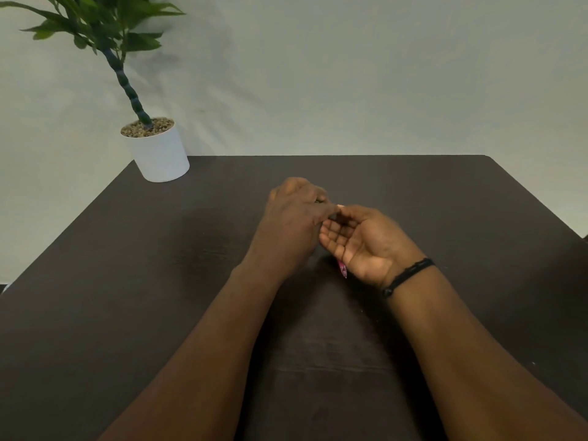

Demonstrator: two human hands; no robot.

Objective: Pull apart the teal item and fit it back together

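My left hand point(296, 224) hovers back-up over the middle of the dark table point(159, 297). Its fingers are curled, and its thumb and forefinger meet the top fingertip of my right hand point(366, 246). Anything pinched between them is hidden. My right hand lies palm up with loosely curled fingers, nothing showing in the palm, and a black band point(407, 276) on the wrist. The pointed end of a thin pink patterned thing point(342, 269) pokes out below the right hand's heel. The rest of it is hidden, so I cannot tell whether it lies on the table or is held.
A white pot point(160, 157) with pebbles and a leaning green plant point(95, 23) stands at the table's far left corner. A pale wall runs behind the table's far edge. The table's right corner point(490, 159) is cut at an angle.
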